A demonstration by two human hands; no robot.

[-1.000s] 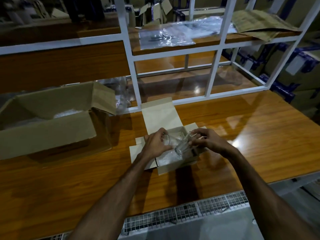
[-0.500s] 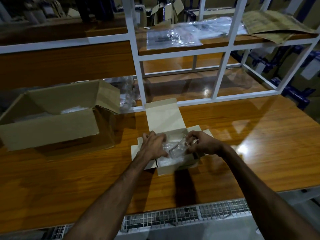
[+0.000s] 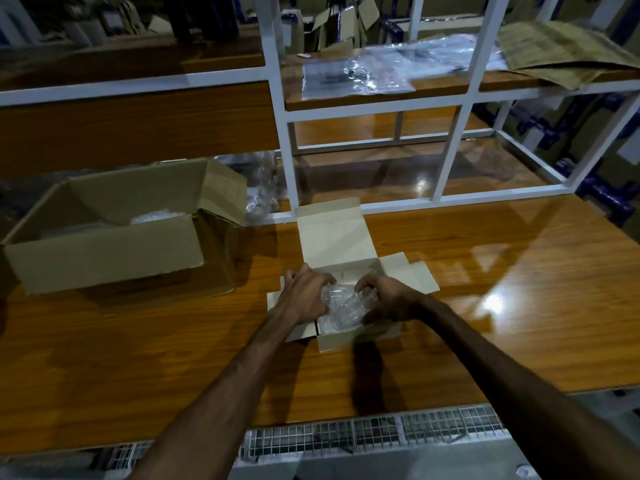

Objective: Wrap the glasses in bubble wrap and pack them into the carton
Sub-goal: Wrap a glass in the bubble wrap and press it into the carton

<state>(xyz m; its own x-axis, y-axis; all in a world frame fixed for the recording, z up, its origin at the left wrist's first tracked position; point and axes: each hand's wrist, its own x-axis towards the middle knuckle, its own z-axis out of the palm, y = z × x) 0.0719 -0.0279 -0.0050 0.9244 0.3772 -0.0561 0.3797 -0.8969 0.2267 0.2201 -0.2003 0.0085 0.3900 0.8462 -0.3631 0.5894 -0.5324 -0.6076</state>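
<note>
A small open carton (image 3: 334, 240) sits mid-table with its lid flap standing up at the back. Inside it lies a clear glass (image 3: 348, 308) on its side, with bubble wrap around and under it. My left hand (image 3: 304, 297) grips the glass's left end inside the carton. On the right end, my right hand (image 3: 389, 301) holds the same glass, fingers curled over it. The carton's inside beneath the hands is mostly hidden.
A large brown cardboard box (image 3: 114, 230) stands open at the left with bubble wrap in it. A white metal shelf frame (image 3: 285, 140) rises behind the carton, with plastic sheets (image 3: 356, 74) and brown paper (image 3: 568, 53) on its shelf. The table's near edge meets a wire grille (image 3: 363, 434).
Both hands have lowered the glass from above the carton down into it. The hands now sit lower and closer together inside the carton.
</note>
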